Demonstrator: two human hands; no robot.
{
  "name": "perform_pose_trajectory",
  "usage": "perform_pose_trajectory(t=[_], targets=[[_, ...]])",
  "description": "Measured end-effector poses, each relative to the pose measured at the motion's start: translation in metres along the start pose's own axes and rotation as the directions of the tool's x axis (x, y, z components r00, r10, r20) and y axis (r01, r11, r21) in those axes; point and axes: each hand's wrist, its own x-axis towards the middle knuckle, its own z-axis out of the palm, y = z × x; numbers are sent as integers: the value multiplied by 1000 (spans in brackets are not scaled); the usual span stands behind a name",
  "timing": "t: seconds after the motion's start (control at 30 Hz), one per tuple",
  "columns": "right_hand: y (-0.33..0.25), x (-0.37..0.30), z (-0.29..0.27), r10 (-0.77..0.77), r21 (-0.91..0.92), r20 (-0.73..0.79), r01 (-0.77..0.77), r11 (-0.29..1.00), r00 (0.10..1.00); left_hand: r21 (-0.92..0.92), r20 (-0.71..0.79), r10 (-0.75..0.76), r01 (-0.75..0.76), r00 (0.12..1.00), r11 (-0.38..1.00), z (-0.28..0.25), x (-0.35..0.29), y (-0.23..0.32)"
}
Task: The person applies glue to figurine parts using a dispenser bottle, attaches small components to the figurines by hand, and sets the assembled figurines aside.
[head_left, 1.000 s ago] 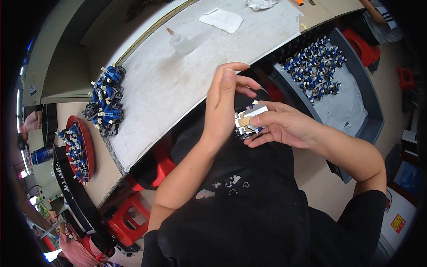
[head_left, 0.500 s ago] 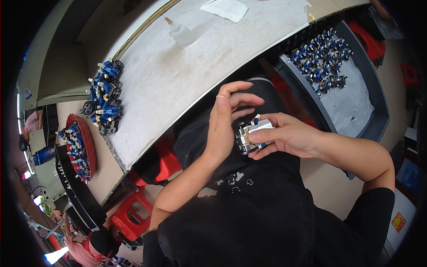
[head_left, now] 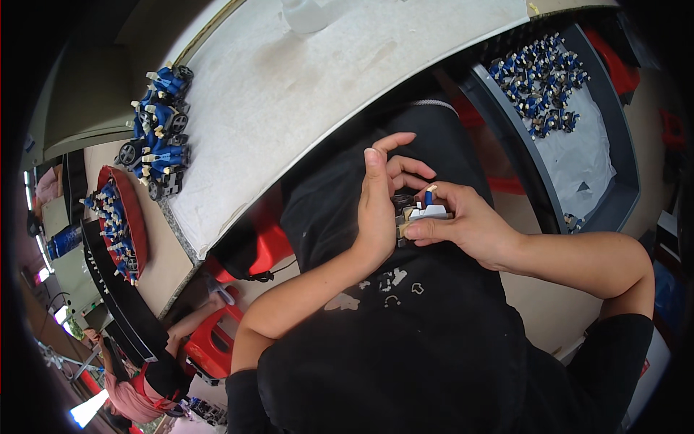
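In front of my body, my right hand (head_left: 481, 230) grips a small toy vehicle (head_left: 425, 212) between thumb and fingers. It has a white top, dark wheels and a blue part with a cream tip sticking up. My left hand (head_left: 377, 206) stands upright beside the wheel end, its fingers apart and slightly curled. Its palm lies against or very close to the wheels; I cannot tell whether they touch. Part of the toy is hidden behind my right thumb and fingers.
A row of blue toy figures with wheels (head_left: 163, 137) stands on the white-covered table (head_left: 267, 108). Further left, a red tray (head_left: 142, 224) holds more. At right is a grey bin (head_left: 627, 163) with several blue toys. A white bottle (head_left: 305, 16), red stool (head_left: 217, 347) and co-worker (head_left: 134, 398) are nearby.
The toy has turned in my right hand, so its blue part now points up. Both hands appear slightly further right, and the whole view has shifted, with the bottle nearer the top edge.
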Motion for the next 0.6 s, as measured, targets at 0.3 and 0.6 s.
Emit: perform_pose_trajectory(t=[0.3, 0.6], targets=[[-2, 0, -2, 22, 125, -30, -18, 992, 999, -193, 3, -64, 63, 998, 979, 4, 13, 10], [-73, -2, -69, -416, 170, -369, 500, 849, 831, 843, 331, 798, -538, 504, -9, 25, 145, 104]])
